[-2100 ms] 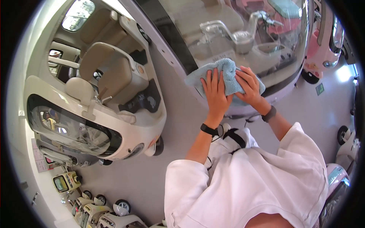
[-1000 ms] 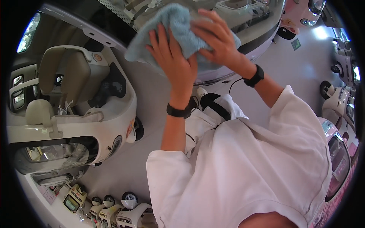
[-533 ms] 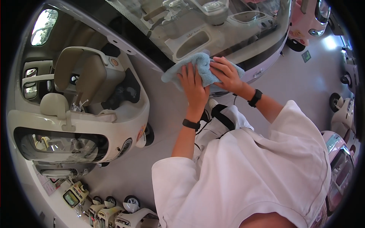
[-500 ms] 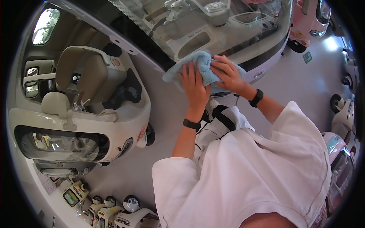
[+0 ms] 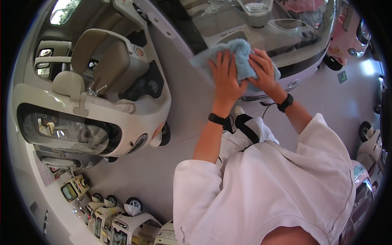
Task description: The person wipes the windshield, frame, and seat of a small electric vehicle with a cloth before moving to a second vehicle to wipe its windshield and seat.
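Note:
A light blue towel (image 5: 243, 57) lies bunched against the lower front windshield (image 5: 300, 44) of a small pale vehicle ahead of me. My left hand (image 5: 227, 81) presses the left part of the towel, its fingers bent over the cloth. On the right part, my right hand (image 5: 264, 72) grips the folds with curled fingers. The two hands are close together, with a raised fold of cloth between them. The towel's left corner reaches past the windshield's side edge. My palms are hidden. Each wrist wears a black band.
A cream small vehicle (image 5: 102, 114) with its side open stands on my left, showing a brown seat (image 5: 110, 61). Several small vehicles line the lower left. A pink vehicle (image 5: 347, 36) stands far right, with others along the right edge. Grey floor (image 5: 179, 130) runs between them.
My view has shifted, so the scene sits differently in the picture. Both hands still hold the towel, which has moved slightly right along the lower windshield.

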Demonstrator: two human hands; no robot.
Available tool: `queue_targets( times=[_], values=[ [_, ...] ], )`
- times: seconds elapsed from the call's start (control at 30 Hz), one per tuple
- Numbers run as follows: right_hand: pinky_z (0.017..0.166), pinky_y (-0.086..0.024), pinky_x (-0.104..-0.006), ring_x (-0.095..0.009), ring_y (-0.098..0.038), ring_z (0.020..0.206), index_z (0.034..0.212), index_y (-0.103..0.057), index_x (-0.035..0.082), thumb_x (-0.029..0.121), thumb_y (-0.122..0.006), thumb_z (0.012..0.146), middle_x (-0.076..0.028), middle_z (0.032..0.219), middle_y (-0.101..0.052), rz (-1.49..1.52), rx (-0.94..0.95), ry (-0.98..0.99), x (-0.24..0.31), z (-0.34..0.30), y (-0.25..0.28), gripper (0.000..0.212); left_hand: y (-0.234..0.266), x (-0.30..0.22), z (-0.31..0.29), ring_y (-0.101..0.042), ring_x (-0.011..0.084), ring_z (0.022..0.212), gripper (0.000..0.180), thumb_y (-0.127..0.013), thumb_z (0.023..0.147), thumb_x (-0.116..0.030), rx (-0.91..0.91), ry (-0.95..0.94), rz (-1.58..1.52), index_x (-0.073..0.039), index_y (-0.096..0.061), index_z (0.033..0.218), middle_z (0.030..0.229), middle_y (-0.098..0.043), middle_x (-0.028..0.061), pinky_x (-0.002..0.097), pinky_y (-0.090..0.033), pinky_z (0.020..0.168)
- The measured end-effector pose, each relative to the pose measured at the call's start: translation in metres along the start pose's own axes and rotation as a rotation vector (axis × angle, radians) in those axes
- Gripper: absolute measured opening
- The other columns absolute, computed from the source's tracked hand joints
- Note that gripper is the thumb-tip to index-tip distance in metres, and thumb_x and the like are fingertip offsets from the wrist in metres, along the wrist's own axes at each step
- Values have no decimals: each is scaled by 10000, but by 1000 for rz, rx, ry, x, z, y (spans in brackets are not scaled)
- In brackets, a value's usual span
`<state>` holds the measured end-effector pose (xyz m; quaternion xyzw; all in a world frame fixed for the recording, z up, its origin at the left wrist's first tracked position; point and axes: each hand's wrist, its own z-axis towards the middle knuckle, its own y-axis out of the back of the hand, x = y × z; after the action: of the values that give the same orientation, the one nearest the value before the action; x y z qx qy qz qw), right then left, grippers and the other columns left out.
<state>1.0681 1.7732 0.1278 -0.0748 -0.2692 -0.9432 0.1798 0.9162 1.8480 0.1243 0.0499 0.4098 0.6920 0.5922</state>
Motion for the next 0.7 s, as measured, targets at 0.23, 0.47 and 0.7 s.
queue_targets(
  times=[0.23, 0.47, 0.7],
  values=[
    [1053, -399, -538, -366, -487, 1256, 1126, -643, -17, 32, -733, 631, -132, 1251, -565, 41, 153, -121, 24, -37, -7, 506, 13, -4, -35, -411, 409, 1293, 577, -682, 711, -59, 119, 85, -54, 25, -528, 1261, 1361, -474, 198, 514, -345, 1067],
    [950, -473, -463, -372, -569, 1144, 1099, -658, 10, -13, -716, 626, -134, 1158, -613, 147, 228, -213, 79, 5, -21, 477, 64, 22, -50, -554, 363, 1105, 643, -662, 613, 91, 39, 240, -273, -27, -570, 1238, 1215, -572, 146, 408, -498, 888],
    [921, -492, -431, -359, -580, 1136, 1098, -655, 19, 6, -739, 632, -146, 1178, -600, 404, 140, -57, 180, 74, -105, 474, 210, 78, -71, -583, 358, 1060, 559, -652, 629, 98, -113, 233, -151, -12, -610, 1175, 1181, -594, 153, 418, -506, 872]
  ],
)
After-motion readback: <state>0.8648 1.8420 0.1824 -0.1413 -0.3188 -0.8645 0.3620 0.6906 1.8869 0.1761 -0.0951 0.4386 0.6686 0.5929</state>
